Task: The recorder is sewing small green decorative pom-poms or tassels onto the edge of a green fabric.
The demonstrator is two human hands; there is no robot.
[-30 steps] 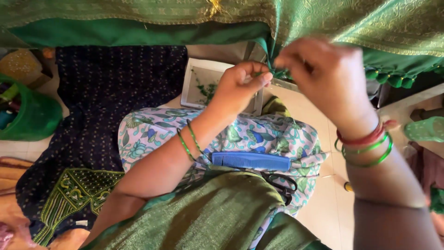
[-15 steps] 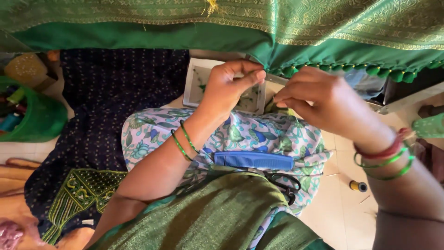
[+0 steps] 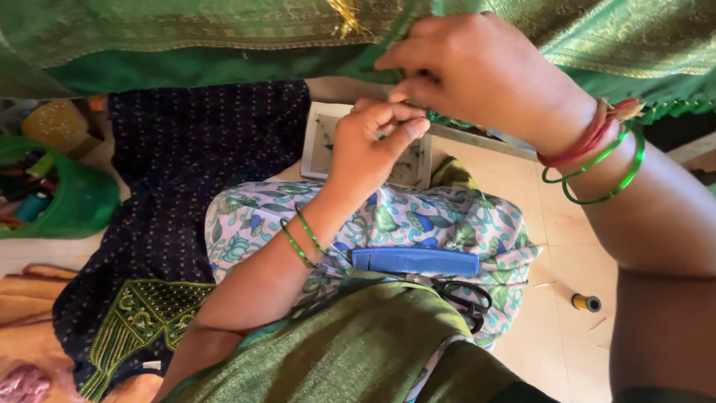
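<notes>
The green cloth [image 3: 186,37] hangs across the whole top of my view, gold-patterned band above, plain green strip below, and its lower edge is right where my hands are working. My right hand [image 3: 477,71] is up at twelve o'clock, fingers curled closed and pinching that edge between thumb and fingertips. My left hand [image 3: 369,142] sits just below it, toward seven o'clock of the right, thumb and forefinger pressed together as if on something fine; I cannot tell what is between them, it is too small to see. The two hands nearly touch.

Red and green bangles [image 3: 597,149] ring my right wrist, thin green bangles [image 3: 302,239] my left.

Further out, under my left forearm, a floral-print fabric bundle [image 3: 447,216] lies in my lap, with a blue comb [image 3: 414,261] on it at six o'clock from my hands and black-handled scissors [image 3: 462,295] just beside the comb. A white-framed tray [image 3: 321,142] peeks out behind my left hand. At nine o'clock lies a dark dotted cloth [image 3: 186,164] with green embroidery at its lower end, and beyond it a green basket [image 3: 82,201]. A small yellow thread spool [image 3: 585,302] rests on the floor [image 3: 552,239] at four o'clock.
</notes>
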